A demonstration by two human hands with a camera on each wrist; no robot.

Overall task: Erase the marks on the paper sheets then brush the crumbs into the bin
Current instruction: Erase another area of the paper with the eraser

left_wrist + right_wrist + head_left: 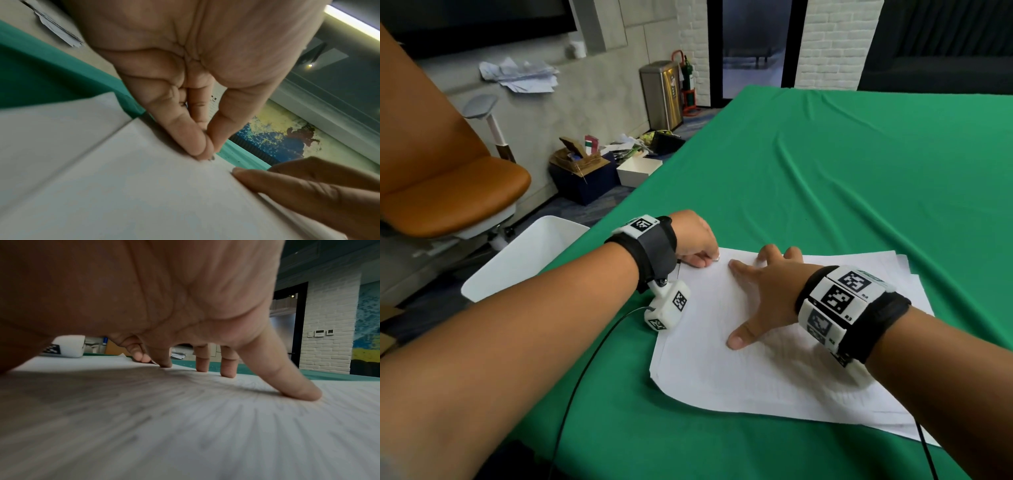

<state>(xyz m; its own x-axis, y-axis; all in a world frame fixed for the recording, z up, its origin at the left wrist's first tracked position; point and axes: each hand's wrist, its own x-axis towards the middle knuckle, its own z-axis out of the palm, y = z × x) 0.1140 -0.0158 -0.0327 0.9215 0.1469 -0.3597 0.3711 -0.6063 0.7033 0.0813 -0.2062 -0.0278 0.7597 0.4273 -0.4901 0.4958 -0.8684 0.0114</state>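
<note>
A stack of white paper sheets (756,383) lies on the green tablecloth (825,171). My left hand (703,260) sits at the top sheet's far left corner and pinches a small eraser (717,258) between thumb and fingers. Only the eraser's tip shows, touching the paper (102,178) under the left hand (207,146). My right hand (756,291) is spread wide, fingertips pressing down on the top sheet (185,418). In the right wrist view the right hand's fingers (228,368) stand on the paper. A few dark crumbs (232,156) dot the cloth beyond the corner.
A white bin (527,253) stands on the floor against the table's left edge, just left of my left wrist. An orange chair (448,192) is behind it. Boxes and clutter (599,164) sit on the floor farther back. A cable (585,370) runs from my left wrist.
</note>
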